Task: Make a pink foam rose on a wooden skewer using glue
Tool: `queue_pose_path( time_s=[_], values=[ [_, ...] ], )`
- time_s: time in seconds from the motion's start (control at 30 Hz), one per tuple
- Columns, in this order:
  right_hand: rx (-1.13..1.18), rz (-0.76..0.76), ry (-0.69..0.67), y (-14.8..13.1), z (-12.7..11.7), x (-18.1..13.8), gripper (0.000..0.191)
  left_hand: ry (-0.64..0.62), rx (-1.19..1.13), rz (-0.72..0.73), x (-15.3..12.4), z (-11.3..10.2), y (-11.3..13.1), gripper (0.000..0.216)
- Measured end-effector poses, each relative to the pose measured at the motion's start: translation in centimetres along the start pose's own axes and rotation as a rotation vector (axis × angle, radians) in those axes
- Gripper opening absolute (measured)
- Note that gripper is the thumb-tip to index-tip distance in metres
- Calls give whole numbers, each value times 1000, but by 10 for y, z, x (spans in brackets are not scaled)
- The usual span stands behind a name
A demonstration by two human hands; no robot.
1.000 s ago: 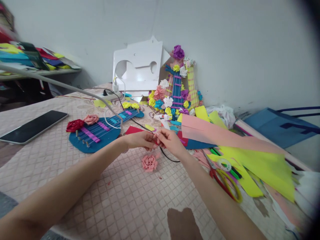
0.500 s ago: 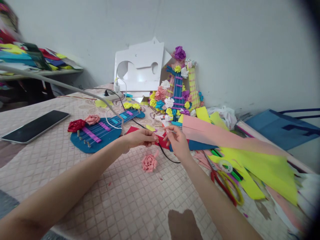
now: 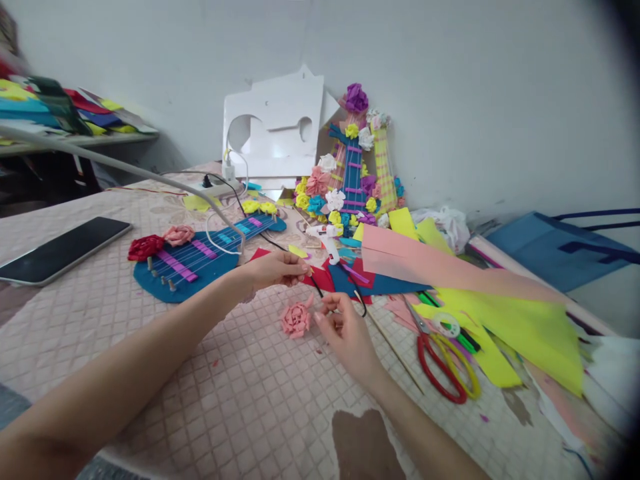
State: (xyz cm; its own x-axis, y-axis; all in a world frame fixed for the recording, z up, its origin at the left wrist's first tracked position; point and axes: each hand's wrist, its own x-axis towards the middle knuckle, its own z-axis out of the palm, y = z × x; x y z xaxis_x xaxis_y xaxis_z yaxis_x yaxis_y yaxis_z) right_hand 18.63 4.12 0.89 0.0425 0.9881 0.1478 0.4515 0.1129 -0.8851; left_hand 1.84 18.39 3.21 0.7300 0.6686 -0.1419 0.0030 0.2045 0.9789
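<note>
My left hand [image 3: 275,268] hovers over the table with its fingertips pinched, close to a red paper piece [image 3: 316,277] and a black cable [image 3: 317,287]; what it pinches is too small to make out. My right hand [image 3: 344,331] is lower, just right of a pink paper rose [image 3: 296,319] lying on the quilted cloth, fingers curled and pinched on something I cannot make out. Behind them lies a white glue gun [image 3: 327,238].
A blue paper guitar [image 3: 197,257] with red and pink roses lies at left, a dark tablet [image 3: 60,248] further left. Decorated guitars [image 3: 353,170] lean on the wall. Red-and-yellow scissors [image 3: 445,357], pink and yellow sheets [image 3: 500,313] and a blue bag [image 3: 560,248] fill the right.
My right hand has come down and toward me, away from the left hand, to beside the pink rose. The left hand stayed almost where it was.
</note>
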Motion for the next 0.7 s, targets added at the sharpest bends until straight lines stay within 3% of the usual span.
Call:
queue_pose_path(
  time_s=[0.33, 0.7],
  values=[
    [18, 42, -63, -5, 16, 5, 26, 33, -37, -35, 0, 1, -1, 18],
    [172, 132, -135, 6, 11, 4, 34, 141, -246, -42, 4, -3, 0, 15]
  ],
)
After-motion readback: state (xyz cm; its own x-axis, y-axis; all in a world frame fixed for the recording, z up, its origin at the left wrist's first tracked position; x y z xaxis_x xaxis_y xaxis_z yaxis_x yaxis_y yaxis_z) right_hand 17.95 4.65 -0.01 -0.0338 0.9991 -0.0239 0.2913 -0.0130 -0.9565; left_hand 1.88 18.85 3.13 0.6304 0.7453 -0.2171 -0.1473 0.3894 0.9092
